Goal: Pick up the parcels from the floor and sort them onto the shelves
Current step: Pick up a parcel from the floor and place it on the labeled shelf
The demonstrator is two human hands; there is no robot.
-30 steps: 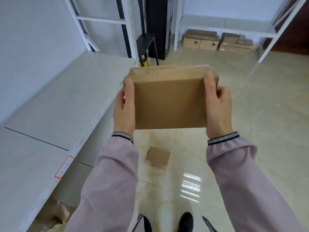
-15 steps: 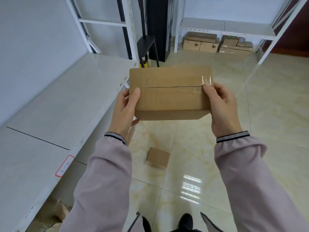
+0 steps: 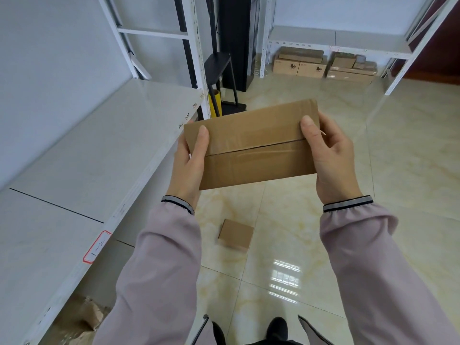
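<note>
A flat brown cardboard parcel with a taped seam across its face is held up in front of me, tilted with its right end higher. My left hand grips its left end, thumb on the face. My right hand grips its right end the same way. A small brown parcel lies on the tiled floor below, between my arms. The white shelf runs along my left, its top surface bare, with a red-edged label "1-2" on its front rail.
Under the left shelf lies crumpled brown packing. A white rack at the far wall has several cardboard boxes beneath it. A black stand and a yellow roll sit by the shelf's upright. My shoes show at the bottom.
The parcel has been turned in my hands from its plain side to its taped seam side, and now tilts with the right end raised. Both hands have shifted their hold on its ends.
</note>
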